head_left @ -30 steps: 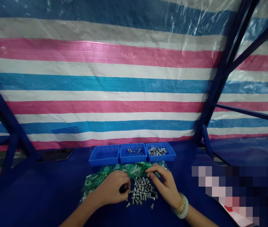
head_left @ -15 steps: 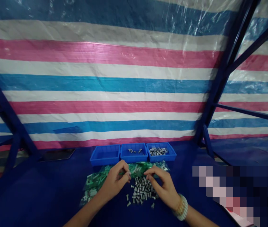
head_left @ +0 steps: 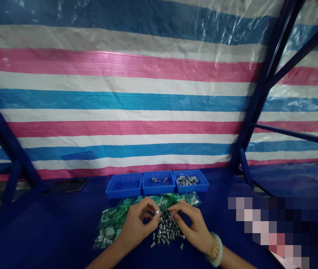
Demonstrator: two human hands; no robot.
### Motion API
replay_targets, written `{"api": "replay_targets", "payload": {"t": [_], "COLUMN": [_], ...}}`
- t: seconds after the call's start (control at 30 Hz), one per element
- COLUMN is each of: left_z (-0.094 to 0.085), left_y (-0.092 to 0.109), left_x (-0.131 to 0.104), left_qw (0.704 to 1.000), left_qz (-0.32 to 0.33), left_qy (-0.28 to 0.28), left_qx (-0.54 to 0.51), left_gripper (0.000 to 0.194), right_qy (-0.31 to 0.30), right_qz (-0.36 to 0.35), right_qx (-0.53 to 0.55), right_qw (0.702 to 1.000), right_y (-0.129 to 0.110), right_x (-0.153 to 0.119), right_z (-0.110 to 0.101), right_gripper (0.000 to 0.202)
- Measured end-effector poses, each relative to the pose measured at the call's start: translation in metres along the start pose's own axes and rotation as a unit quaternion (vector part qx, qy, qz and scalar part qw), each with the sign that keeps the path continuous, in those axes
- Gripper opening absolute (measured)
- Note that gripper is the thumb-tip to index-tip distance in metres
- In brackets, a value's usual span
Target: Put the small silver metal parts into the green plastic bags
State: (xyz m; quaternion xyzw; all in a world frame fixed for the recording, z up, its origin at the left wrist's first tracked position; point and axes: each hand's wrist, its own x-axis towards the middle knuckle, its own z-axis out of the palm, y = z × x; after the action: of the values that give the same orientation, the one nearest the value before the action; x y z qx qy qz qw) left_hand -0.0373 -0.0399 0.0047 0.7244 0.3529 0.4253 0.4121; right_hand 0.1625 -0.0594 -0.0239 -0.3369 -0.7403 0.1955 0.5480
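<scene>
Thumb and forefinger of my left hand (head_left: 142,222) are pinched on a small shiny metal screw (head_left: 157,212), mostly covered by the fingertips. My right hand (head_left: 191,224), with a beaded bracelet at the wrist, is curled over the right side of a screw pile (head_left: 166,231). Its fingertips are close together; whether anything is between them is hidden. The pile lies loose on the blue table (head_left: 72,224), with a few screws apart at its front edge. Behind and left of the hands lie clear green-printed plastic bags (head_left: 110,220) of small parts.
At the back stand three blue trays: an empty left tray (head_left: 124,185), a middle tray (head_left: 159,189) with several screws, and a right tray (head_left: 204,183) holding metal pieces. A dark flat device (head_left: 65,185) lies back left. Blue frame posts (head_left: 256,97) rise before striped sheeting (head_left: 125,101).
My left hand has moved right and slightly toward me, bringing its pinched fingertips over the pile's left edge. My right hand has shifted slightly, with its fingertips still over the pile.
</scene>
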Motion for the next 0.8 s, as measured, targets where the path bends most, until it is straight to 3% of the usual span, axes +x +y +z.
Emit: {"api": "replay_targets", "payload": {"t": [0.1, 0.37, 0.67, 0.8], "left_z": [0.003, 0.015, 0.019, 0.023], "left_y": [0.003, -0.001, 0.003, 0.007], "left_x": [-0.001, -0.006, -0.009, -0.011], "left_qw": [1.0, 0.988, 0.99, 0.995], "left_qz": [-0.006, -0.075, -0.074, -0.063], "left_qy": [0.005, -0.046, -0.032, -0.011], "left_qx": [0.026, -0.123, -0.116, -0.073], "left_gripper": [0.005, 0.015, 0.028, 0.014], "right_qy": [-0.007, -0.019, 0.0, 0.008], "right_qz": [-0.027, -0.121, -0.116, -0.108], "right_qx": [0.0, 0.023, 0.041, 0.031], "right_qw": [1.0, 0.992, 0.992, 0.994], "right_y": [-0.001, -0.006, -0.013, -0.014], "right_x": [0.0, 0.001, 0.002, 0.003], "right_z": [0.001, 0.001, -0.004, -0.005], "right_gripper": [0.03, 0.029, 0.019, 0.016]}}
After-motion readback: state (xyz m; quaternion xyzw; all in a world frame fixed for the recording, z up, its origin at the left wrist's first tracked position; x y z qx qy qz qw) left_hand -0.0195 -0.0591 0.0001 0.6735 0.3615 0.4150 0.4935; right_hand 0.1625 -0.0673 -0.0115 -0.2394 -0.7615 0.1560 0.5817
